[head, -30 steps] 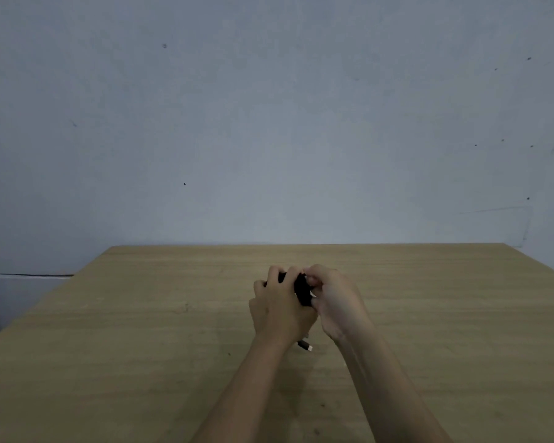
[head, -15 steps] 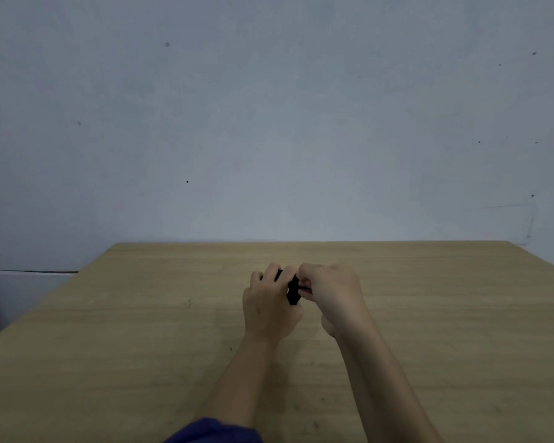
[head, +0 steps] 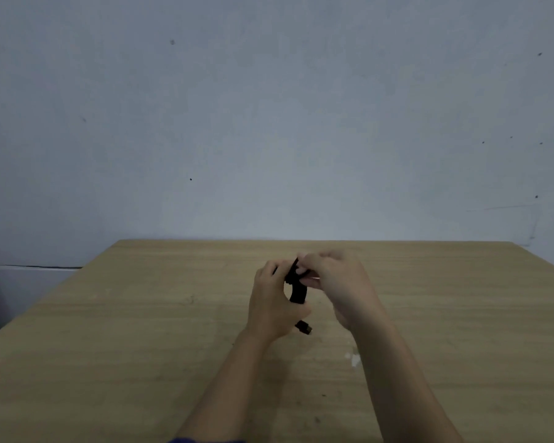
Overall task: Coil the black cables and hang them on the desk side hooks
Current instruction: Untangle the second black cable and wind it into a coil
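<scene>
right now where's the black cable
In the head view the black cable sits mid-frame over the wooden desk, gripped between the left hand and the right hand.

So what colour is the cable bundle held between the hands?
The cable bundle is plain black, best seen in the head view.

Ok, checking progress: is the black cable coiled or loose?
Coiled: left hand and right hand hold the black cable bundled, plug dangling.

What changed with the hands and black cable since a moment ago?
The hands parted slightly, showing more of the coiled cable; its plug hangs below the left hand again. The right hand still pinches its top. Both stay over the desk.
</scene>
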Action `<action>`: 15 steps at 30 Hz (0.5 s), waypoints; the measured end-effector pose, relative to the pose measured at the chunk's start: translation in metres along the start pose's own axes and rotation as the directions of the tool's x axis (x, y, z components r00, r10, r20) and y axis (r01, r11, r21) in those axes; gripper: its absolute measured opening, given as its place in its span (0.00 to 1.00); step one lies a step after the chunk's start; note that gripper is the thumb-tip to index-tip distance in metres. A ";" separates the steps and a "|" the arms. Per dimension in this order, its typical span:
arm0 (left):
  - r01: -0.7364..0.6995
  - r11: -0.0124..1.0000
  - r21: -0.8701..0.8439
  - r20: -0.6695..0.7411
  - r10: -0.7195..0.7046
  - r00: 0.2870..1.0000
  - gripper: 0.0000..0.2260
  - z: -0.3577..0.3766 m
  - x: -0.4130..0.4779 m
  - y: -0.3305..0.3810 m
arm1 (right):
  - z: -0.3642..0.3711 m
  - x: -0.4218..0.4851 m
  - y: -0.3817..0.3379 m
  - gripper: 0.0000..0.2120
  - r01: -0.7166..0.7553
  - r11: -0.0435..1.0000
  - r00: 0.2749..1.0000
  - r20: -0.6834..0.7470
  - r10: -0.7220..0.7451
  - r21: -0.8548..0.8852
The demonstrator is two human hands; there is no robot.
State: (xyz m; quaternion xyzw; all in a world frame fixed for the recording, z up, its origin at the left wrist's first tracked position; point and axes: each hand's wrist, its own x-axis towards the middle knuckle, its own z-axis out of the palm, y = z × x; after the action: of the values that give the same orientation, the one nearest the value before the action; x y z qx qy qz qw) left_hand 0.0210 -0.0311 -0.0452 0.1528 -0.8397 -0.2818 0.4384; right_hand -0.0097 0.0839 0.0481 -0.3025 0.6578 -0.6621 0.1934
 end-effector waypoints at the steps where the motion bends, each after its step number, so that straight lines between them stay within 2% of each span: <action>1: 0.025 0.999 -0.047 0.005 -0.025 1.000 0.22 -0.002 0.003 0.004 | -0.003 0.005 -0.001 0.13 -0.005 0.999 1.000 0.010 0.004 0.043; 3: 0.089 0.985 -0.145 0.028 -0.086 0.996 0.25 -0.005 0.006 0.012 | -0.009 0.011 -0.001 0.13 -0.010 0.998 1.000 0.017 0.009 0.066; 5: 0.150 0.966 -0.210 0.046 -0.144 0.989 0.26 -0.007 0.007 0.019 | -0.013 0.017 0.005 0.12 -0.004 1.000 1.000 -0.010 0.004 0.015; 10: 0.268 0.924 -0.274 0.055 -0.263 0.963 0.28 -0.001 0.005 0.028 | -0.007 0.024 0.025 0.13 -0.105 0.994 0.994 -0.036 0.106 0.010; 13: 0.344 0.910 -0.232 0.073 -0.336 0.939 0.35 0.002 0.004 0.027 | 0.001 0.028 0.036 0.13 -0.113 0.994 0.988 -0.109 0.113 0.002; 15: 0.423 0.890 -0.170 0.146 -0.402 0.904 0.42 0.002 0.005 0.028 | 0.007 0.029 0.041 0.13 -0.127 0.992 0.975 -0.185 0.124 -0.007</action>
State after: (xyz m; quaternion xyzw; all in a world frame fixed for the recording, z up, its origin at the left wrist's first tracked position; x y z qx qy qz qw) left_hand 0.0162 -0.0109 -0.0263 0.2680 -0.7780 -0.4581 0.3362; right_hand -0.0326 0.0572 0.0110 -0.1997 0.6968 -0.6674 0.1704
